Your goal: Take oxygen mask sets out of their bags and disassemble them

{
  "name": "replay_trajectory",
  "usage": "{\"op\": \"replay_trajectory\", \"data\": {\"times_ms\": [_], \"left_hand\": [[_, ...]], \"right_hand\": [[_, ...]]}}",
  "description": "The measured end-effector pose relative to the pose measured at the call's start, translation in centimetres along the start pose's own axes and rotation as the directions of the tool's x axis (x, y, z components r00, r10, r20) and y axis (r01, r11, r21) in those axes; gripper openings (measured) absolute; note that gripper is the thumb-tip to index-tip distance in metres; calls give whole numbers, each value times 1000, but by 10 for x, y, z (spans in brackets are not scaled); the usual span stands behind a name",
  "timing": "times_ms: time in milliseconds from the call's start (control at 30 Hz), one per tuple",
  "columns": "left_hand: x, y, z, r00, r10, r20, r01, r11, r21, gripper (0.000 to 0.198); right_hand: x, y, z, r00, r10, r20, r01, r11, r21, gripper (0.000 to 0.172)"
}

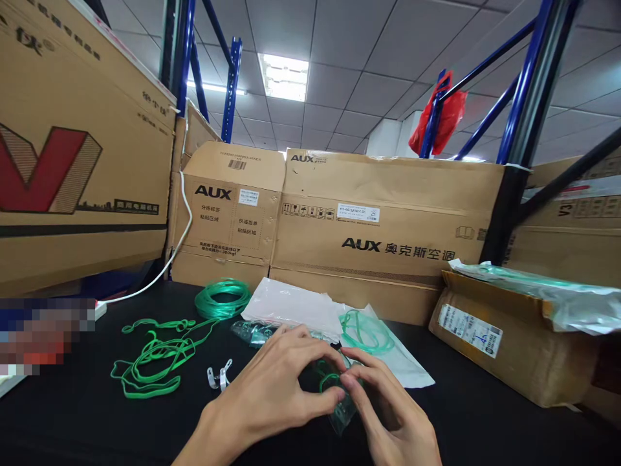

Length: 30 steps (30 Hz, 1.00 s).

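Note:
Between my hands is a small clear plastic bag (343, 415) with a thin green strand or edge showing near its top. My left hand (281, 382) curves around from the left, thumb and fingertips closed on the bag. On the other side my right hand (388, 404) pinches it, fingertips almost meeting the left thumb. The fingers partly hide the bag's top. Just beyond lie another crumpled clear bag (255, 332), a white plastic packet (291, 304) and a coil of pale green tubing (366, 331) on a white sheet (407, 366). Small metal brackets (220, 375) lie left of my left hand.
A tangled green flat band (155, 356) and a green tubing coil (222, 299) lie on the black tabletop (97, 427). An open cardboard box (514, 343) with plastic packets on top stands right. Large cartons (378, 220) wall the back; a white cable (182, 239) runs down left.

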<state>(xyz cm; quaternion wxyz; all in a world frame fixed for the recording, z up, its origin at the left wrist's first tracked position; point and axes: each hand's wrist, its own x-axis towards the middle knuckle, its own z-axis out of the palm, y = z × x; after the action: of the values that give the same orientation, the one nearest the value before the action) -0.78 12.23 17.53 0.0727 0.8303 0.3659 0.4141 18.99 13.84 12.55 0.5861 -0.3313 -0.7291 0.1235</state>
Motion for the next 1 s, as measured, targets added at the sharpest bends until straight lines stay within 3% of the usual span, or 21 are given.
{"op": "replay_trajectory", "data": {"times_ms": [300, 700, 833, 1000], "left_hand": [[0, 0, 1, 1000, 6, -18, -6, 1000, 25, 25], [1, -3, -4, 1000, -14, -19, 15, 998, 54, 26], [1, -7, -4, 999, -46, -24, 47, 997, 66, 26], [1, -7, -3, 996, -90, -3, 90, 994, 53, 26]], "right_hand": [[3, -7, -3, 999, -36, -30, 34, 998, -56, 8], [1, -8, -22, 979, 109, -173, -111, 994, 1, 11], [0, -10, -36, 945, 196, -262, -191, 981, 45, 17], [2, -26, -40, 862, 227, -453, -214, 974, 81, 21]]}}
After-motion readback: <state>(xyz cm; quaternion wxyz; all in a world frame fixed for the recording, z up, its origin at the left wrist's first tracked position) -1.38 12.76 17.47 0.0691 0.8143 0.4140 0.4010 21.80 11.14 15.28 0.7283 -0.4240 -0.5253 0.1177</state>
